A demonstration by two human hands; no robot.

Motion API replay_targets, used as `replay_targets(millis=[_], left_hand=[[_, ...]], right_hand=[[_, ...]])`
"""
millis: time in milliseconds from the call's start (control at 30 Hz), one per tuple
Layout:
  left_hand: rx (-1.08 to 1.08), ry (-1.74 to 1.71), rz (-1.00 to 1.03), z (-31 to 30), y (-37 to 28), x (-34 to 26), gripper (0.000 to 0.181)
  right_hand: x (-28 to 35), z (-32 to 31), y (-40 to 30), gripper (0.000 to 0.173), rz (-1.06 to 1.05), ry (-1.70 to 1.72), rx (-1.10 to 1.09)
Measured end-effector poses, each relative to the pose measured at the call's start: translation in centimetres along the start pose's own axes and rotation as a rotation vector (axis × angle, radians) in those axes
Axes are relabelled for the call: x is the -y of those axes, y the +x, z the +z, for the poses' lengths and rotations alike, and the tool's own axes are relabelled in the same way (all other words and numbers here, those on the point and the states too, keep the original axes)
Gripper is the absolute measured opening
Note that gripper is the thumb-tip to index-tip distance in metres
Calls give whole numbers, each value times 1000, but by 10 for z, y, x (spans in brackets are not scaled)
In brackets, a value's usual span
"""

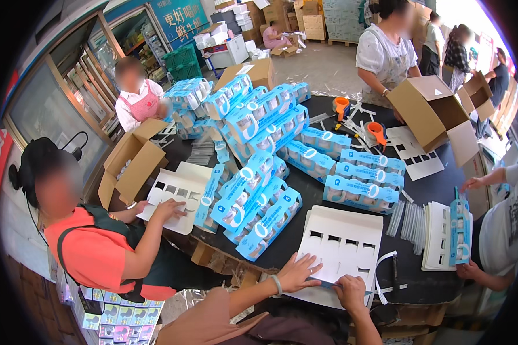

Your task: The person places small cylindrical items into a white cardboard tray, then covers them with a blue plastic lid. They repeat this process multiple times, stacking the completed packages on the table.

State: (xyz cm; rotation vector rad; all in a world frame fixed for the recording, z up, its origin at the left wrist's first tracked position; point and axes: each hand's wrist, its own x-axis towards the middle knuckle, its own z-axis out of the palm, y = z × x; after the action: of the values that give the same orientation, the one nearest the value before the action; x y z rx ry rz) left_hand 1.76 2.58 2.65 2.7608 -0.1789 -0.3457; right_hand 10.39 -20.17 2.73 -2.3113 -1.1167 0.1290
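A stack of flat white die-cut cardboard sleeves (345,228) lies at the near edge of the black table. My left hand (300,272) rests on its left side with fingers spread, a ring and a bangle showing. At the lower right of the sheets, the bent fingers of my right hand (350,290) pinch the edge, where a strip of blue shows; exactly what they hold is unclear. Blue multipacks of white cups (270,222) lie to the left of the sheets, and further packs (361,193) lie beyond them. Clear plastic strips (412,226) are to the right.
Orange tape dispensers (375,131) lie among white scraps at the back. A co-worker at left touches white sheets (172,196) beside an open carton (131,161). Another at right handles a blue pack (459,230). A person across the table tilts a carton (429,112). Packs are piled mid-table.
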Motion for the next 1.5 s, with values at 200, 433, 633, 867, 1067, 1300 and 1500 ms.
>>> replay_targets(millis=[200, 433, 633, 867, 1067, 1300, 1500], left_hand=[[68, -67, -44, 0, -24, -3, 61], [44, -255, -74, 5, -15, 13, 33], [-11, -318, -99, 0, -6, 19, 26], [14, -402, -131, 8, -3, 28, 26], [49, -434, -134, 18, -9, 28, 39], [221, -482, -111, -7, -12, 15, 51], [242, -369, -109, -10, 2, 10, 57]], right_hand=[[12, 4, 0, 21, -38, -43, 58], [3, 14, -3, 15, -85, -54, 74], [1, 14, 1, 18, -55, -81, 73], [4, 12, 3, 23, -34, -107, 101], [5, 9, 8, 44, 135, -70, 312], [14, -18, 24, 52, 413, 168, 685], [-27, 3, 45, 58, 259, 373, 925]])
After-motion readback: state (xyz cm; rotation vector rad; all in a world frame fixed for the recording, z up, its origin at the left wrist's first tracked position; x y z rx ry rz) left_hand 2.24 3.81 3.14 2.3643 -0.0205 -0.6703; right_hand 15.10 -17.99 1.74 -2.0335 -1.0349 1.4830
